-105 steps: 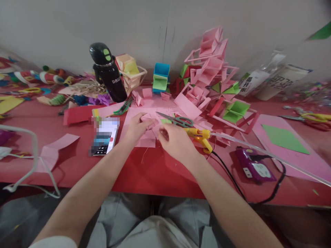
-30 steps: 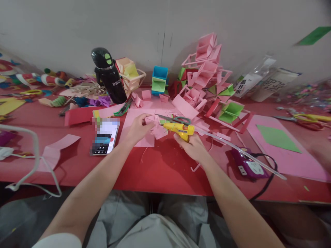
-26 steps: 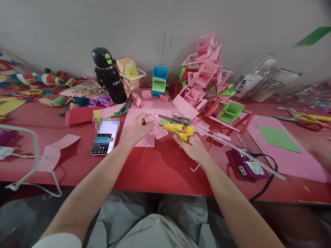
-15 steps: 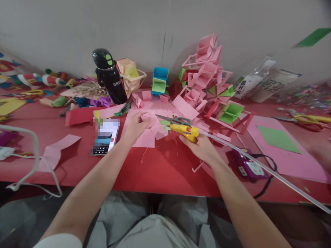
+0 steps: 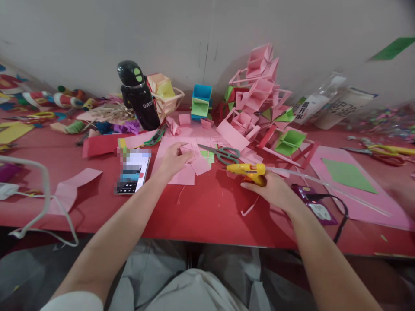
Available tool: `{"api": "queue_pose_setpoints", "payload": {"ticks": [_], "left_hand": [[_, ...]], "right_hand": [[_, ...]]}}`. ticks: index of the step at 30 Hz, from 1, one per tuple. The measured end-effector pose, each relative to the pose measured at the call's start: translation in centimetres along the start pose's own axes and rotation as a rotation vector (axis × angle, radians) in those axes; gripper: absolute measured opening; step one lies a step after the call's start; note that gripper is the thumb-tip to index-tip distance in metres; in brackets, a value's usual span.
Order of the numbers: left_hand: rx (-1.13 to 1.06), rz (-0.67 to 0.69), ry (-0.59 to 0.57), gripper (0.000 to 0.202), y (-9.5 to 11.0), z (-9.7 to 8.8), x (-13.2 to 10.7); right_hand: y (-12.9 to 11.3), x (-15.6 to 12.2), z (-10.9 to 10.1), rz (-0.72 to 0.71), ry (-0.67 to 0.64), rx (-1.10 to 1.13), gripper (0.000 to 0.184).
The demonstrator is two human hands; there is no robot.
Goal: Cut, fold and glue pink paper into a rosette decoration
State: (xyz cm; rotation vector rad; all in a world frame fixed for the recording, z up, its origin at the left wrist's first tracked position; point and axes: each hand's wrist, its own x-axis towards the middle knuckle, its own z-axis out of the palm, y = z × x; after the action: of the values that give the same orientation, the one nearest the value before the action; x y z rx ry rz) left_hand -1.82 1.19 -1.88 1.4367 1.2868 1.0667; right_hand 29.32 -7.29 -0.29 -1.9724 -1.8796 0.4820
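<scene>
My left hand (image 5: 172, 160) pinches a small folded pink paper piece (image 5: 193, 154) that rests on a pink sheet (image 5: 177, 170) on the red table (image 5: 201, 211). My right hand (image 5: 271, 190) is closed around the handle of a yellow glue gun (image 5: 246, 169), which lies low over the table to the right of the paper, nozzle pointing left. A long clear glue stick (image 5: 327, 185) trails from its back toward the right. Grey-handled scissors (image 5: 223, 152) lie just behind the gun.
A phone (image 5: 132, 169) lies left of my left hand. A black bottle (image 5: 138, 96), stacked pink and green paper models (image 5: 259, 103), a purple power strip (image 5: 316, 205) with black cord, a green diamond on pink paper (image 5: 348, 175) and more scissors (image 5: 385, 151) surround the work spot.
My right hand picked up the glue gun, brought its nozzle to the folded pink piece, then drew it away to the right and down toward the table. My left hand kept holding the paper.
</scene>
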Motion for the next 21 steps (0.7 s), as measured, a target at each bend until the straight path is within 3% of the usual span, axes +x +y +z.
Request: {"api": "queue_pose_setpoints", "payload": {"ticks": [5,8,12,14,18,21], "left_hand": [[-0.019,-0.041,0.035,0.046,0.4,-0.1,-0.2],[-0.017,-0.044,0.027,0.047,0.6,-0.1,-0.3],[-0.04,-0.053,0.023,0.046,0.6,-0.1,-0.4],[-0.029,-0.049,0.025,0.045,0.5,-0.1,-0.3],[-0.002,-0.038,0.028,0.044,0.1,0.0,-0.1],[-0.027,-0.065,0.022,0.043,0.2,0.2,0.0]], "right_hand": [[0.6,-2.2,-0.2,-0.005,0.142,0.084,0.054],[1.6,-4.0,0.2,0.064,0.286,0.1,0.058],[1.3,-6.7,0.6,0.061,0.453,0.049,0.043],[-0.3,-7.8,0.6,-0.011,0.369,0.095,0.034],[-5.8,-7.7,0.4,-0.32,0.053,0.263,0.015],[-10.5,-4.1,0.4,-0.488,0.094,0.319,0.014]]}}
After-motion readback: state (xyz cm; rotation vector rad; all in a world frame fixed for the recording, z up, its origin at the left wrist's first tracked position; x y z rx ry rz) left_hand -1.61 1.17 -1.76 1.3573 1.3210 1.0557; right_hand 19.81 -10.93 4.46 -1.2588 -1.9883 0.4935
